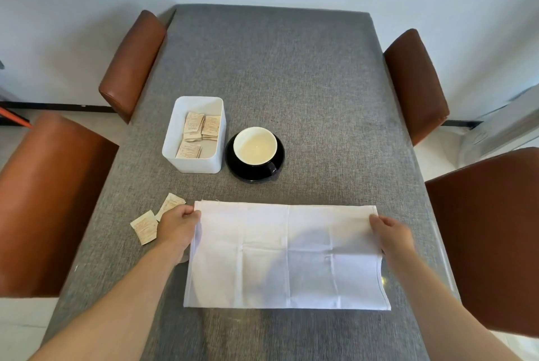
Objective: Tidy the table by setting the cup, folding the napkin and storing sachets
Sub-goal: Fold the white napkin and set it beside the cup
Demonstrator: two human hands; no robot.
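2 hands on the napkin [287, 255], which lies flat at the near table [291, 83] edge. Your left hand [178, 225] and right hand [390, 233] each pinch a far corner, fingers closed on cloth. Keep both edges level and bring corners onto corners for a square fold. 2 loose sachets [145, 227] sit beside the left hand. Farther: white box [192, 163] with sachets, cup [255, 146] on its saucer [256, 174].
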